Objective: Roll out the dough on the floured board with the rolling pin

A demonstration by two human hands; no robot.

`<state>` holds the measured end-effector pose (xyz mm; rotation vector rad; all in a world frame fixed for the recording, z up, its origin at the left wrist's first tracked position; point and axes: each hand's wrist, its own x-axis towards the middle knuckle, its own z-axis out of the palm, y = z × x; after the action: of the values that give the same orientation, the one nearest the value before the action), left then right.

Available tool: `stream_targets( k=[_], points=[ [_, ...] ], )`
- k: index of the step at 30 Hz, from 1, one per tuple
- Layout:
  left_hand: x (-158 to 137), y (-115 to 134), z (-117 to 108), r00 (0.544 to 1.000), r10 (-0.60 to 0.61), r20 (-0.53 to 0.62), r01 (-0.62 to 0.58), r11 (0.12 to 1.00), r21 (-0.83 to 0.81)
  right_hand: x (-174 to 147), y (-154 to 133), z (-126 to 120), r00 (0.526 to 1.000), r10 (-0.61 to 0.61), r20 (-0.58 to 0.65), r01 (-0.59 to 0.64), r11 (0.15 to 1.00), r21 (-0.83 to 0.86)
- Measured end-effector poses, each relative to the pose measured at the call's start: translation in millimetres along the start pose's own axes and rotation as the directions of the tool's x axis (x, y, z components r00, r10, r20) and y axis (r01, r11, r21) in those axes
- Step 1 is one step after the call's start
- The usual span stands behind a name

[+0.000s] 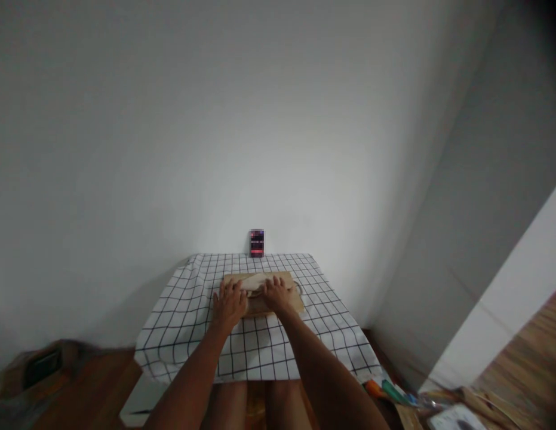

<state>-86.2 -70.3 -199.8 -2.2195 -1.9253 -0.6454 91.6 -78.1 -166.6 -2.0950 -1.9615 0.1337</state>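
Observation:
A wooden board (260, 307) with a metal ring at its right end lies on the checked tablecloth. Across it rests a pale beige, soft-looking piece (254, 282), folded or rolled, which could be cloth or dough. My left hand (229, 303) lies over the left end of this piece and the board, palm down with fingers apart. On the right end, my right hand (276, 294) has its fingers bent over the piece and the thumb toward the middle, gripping it. Both hands cover parts of the piece.
A small dark device with a blurred screen (257, 243) stands upright at the table's back edge, against the white wall (278, 119). The white tablecloth with black lines (331, 334) hangs over the edges. Boxes and bags (466, 412) sit low right; another box (40, 367) is low left.

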Motion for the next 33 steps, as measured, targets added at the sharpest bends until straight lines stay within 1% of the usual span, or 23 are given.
stream_targets(
  k=[3,7,10,12,14,17,20,22,25,29,33],
  points=[
    [-6,6,-7,0.999,0.015,-0.032,-0.015,1.000,0.025,-8,0,-3,1.000,0.020,-0.014,-0.019,0.998,0.054],
    [6,17,-13,0.997,0.081,-0.019,-0.079,0.995,0.061,-3,4,-2,1.000,-0.001,-0.014,0.002,0.998,0.061],
    [23,20,-7,0.992,0.122,-0.036,-0.118,0.990,0.082,11,10,4,0.998,-0.027,-0.054,0.029,0.999,0.021],
    [35,18,2,0.988,0.145,-0.058,-0.140,0.986,0.086,25,13,9,0.995,-0.047,-0.092,0.047,0.999,-0.003],
    [48,14,11,0.987,0.151,-0.060,-0.147,0.987,0.072,42,16,11,0.994,-0.064,-0.094,0.063,0.998,-0.014],
    [75,8,24,0.992,0.126,-0.014,-0.125,0.991,0.053,73,17,14,0.994,-0.084,-0.063,0.082,0.996,-0.027],
    [106,4,36,0.995,0.099,0.019,-0.100,0.993,0.060,107,16,19,0.998,-0.039,-0.050,0.038,0.999,-0.017],
    [127,3,45,0.998,0.063,0.026,-0.064,0.996,0.061,130,16,24,0.999,0.000,-0.034,0.000,1.000,-0.007],
    [155,0,59,0.998,-0.015,0.066,0.012,0.999,0.042,158,17,30,1.000,0.001,-0.016,-0.002,1.000,-0.009],
    [181,-1,73,0.984,-0.087,0.156,0.086,0.996,0.014,181,22,35,1.000,-0.006,0.005,0.006,1.000,-0.004],
    [190,-2,80,0.972,-0.108,0.209,0.109,0.994,0.008,187,26,35,1.000,0.015,0.020,-0.015,1.000,-0.002]
  ],
)
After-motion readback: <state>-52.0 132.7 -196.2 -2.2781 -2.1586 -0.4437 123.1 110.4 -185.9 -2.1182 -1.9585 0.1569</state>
